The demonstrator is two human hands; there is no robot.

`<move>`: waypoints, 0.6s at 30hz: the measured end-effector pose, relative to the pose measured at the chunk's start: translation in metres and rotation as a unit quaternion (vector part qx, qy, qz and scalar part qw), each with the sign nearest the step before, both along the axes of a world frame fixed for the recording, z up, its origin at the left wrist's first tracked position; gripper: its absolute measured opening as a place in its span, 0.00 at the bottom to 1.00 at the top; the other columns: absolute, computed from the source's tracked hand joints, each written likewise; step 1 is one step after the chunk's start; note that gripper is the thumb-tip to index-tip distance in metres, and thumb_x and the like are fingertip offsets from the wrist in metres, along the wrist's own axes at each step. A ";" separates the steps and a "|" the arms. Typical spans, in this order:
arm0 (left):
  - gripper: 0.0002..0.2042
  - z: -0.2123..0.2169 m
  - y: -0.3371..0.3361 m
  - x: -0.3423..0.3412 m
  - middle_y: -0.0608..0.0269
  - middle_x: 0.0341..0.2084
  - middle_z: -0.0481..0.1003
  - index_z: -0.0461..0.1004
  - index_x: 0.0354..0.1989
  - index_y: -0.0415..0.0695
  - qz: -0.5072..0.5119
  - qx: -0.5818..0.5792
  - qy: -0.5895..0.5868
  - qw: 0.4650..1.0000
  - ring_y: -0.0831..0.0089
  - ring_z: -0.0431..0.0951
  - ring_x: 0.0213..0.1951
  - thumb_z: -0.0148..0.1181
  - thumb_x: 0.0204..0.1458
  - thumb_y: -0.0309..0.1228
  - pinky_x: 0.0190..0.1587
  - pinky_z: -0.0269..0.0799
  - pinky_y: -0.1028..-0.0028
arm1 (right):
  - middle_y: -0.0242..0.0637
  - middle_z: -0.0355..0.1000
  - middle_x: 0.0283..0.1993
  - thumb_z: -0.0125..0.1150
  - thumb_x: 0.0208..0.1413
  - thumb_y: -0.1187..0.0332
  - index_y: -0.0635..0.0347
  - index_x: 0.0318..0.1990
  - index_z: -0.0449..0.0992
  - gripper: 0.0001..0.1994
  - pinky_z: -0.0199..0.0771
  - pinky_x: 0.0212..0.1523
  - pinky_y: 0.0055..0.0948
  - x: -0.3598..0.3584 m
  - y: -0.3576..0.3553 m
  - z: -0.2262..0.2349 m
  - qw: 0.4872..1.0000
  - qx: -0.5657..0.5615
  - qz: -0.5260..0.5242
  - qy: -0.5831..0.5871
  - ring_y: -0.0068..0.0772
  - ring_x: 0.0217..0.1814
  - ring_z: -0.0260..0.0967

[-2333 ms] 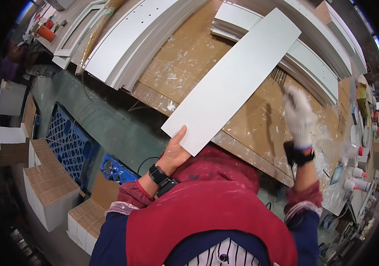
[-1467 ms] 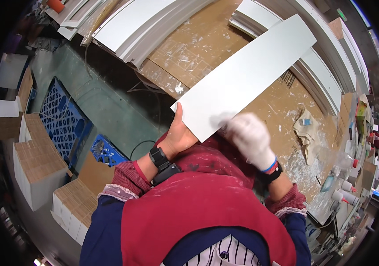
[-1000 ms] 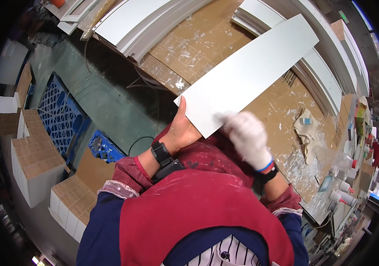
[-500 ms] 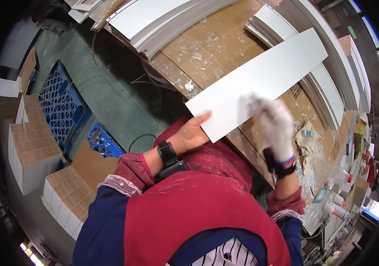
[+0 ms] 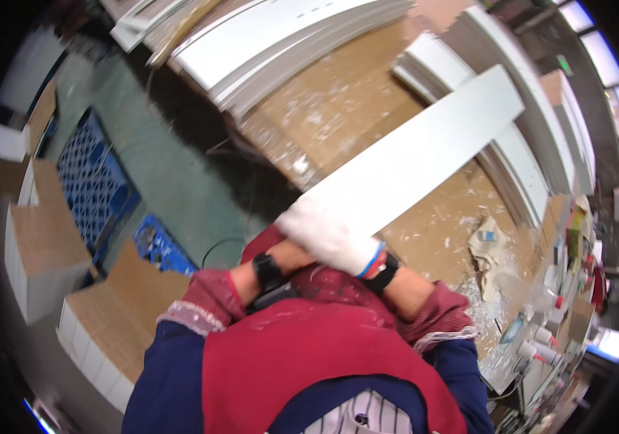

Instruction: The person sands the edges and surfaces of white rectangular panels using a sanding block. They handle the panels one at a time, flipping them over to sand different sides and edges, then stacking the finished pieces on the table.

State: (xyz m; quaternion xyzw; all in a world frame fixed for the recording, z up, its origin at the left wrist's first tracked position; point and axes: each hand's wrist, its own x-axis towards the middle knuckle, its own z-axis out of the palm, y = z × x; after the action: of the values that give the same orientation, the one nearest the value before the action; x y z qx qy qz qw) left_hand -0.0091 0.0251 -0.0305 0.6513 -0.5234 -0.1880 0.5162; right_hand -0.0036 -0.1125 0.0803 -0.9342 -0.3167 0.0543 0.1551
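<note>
A long white board (image 5: 425, 152) slants from in front of my body toward the far right, above the workbench. My left hand (image 5: 296, 254) is at the board's near end; its fingers are hidden behind my right hand, and the board still rests in its hold. Across that end lies my right hand (image 5: 331, 228) in a white knitted glove, crossing over the left one and touching the board's top face. The glove is smeared by motion, so the curl of its fingers cannot be made out.
The paint-spotted workbench (image 5: 338, 79) carries white panel stacks (image 5: 273, 43) and narrower white strips (image 5: 519, 170). A stained cloth (image 5: 490, 249) and several white bottles (image 5: 530, 351) are at right. On the floor at left are blue plastic pallets (image 5: 96, 181) and cardboard-topped white stacks (image 5: 100, 311).
My right hand has swept left and nearer along the board, from its middle to its near end, over my left hand. The whole view has shifted slightly.
</note>
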 end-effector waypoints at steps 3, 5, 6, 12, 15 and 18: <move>0.26 0.017 0.008 0.002 0.57 0.62 0.58 0.57 0.63 0.43 -0.001 0.087 0.270 0.959 0.62 0.56 0.63 0.53 0.55 0.31 0.65 0.48 0.65 | 0.40 0.69 0.34 0.53 0.46 0.70 0.56 0.37 0.72 0.09 0.69 0.37 0.38 0.002 -0.004 0.011 0.993 0.109 -0.031 -0.013 0.45 0.35 0.68; 0.26 0.040 -0.015 0.021 0.55 0.58 0.63 0.58 0.61 0.40 0.001 0.112 0.275 0.955 0.60 0.63 0.59 0.54 0.52 0.24 0.61 0.57 0.63 | 0.40 0.69 0.33 0.55 0.48 0.71 0.54 0.38 0.74 0.08 0.71 0.38 0.37 0.016 -0.035 0.020 0.987 0.136 -0.085 0.022 0.43 0.36 0.70; 0.25 0.033 -0.019 0.021 0.54 0.56 0.64 0.58 0.60 0.39 0.054 -0.013 0.548 0.834 0.59 0.66 0.57 0.54 0.51 0.21 0.60 0.60 0.63 | 0.39 0.70 0.33 0.55 0.49 0.71 0.53 0.37 0.74 0.08 0.71 0.36 0.37 0.018 -0.052 0.029 0.977 0.160 -0.139 -0.009 0.43 0.36 0.70; 0.23 0.005 -0.002 0.019 0.53 0.54 0.66 0.57 0.60 0.38 0.158 -0.134 0.762 0.614 0.59 0.67 0.56 0.50 0.54 0.22 0.59 0.63 0.60 | 0.37 0.70 0.28 0.56 0.48 0.70 0.52 0.33 0.74 0.04 0.72 0.30 0.37 0.014 -0.135 0.035 0.949 0.027 -0.314 -0.019 0.42 0.31 0.70; 0.24 0.011 0.001 0.019 0.54 0.55 0.66 0.56 0.61 0.39 0.191 -0.136 0.755 0.613 0.59 0.66 0.57 0.51 0.58 0.32 0.60 0.62 0.59 | 0.37 0.70 0.27 0.54 0.50 0.71 0.52 0.32 0.74 0.03 0.72 0.28 0.37 0.013 -0.156 0.023 0.953 0.044 -0.291 -0.073 0.42 0.30 0.70; 0.26 0.009 0.007 0.020 0.56 0.56 0.65 0.56 0.61 0.39 0.210 -0.122 0.755 0.608 0.59 0.66 0.58 0.52 0.57 0.39 0.61 0.60 0.58 | 0.38 0.70 0.27 0.53 0.52 0.70 0.51 0.34 0.75 0.04 0.73 0.27 0.34 0.016 -0.195 0.025 0.930 0.030 -0.326 -0.168 0.40 0.28 0.70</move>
State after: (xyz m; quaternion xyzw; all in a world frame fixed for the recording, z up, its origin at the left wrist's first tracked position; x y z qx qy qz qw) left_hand 0.0105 0.0325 -0.0211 0.3016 0.1857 -0.4342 0.8283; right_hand 0.0124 -0.3074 0.1050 -0.9763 -0.0175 -0.1669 0.1364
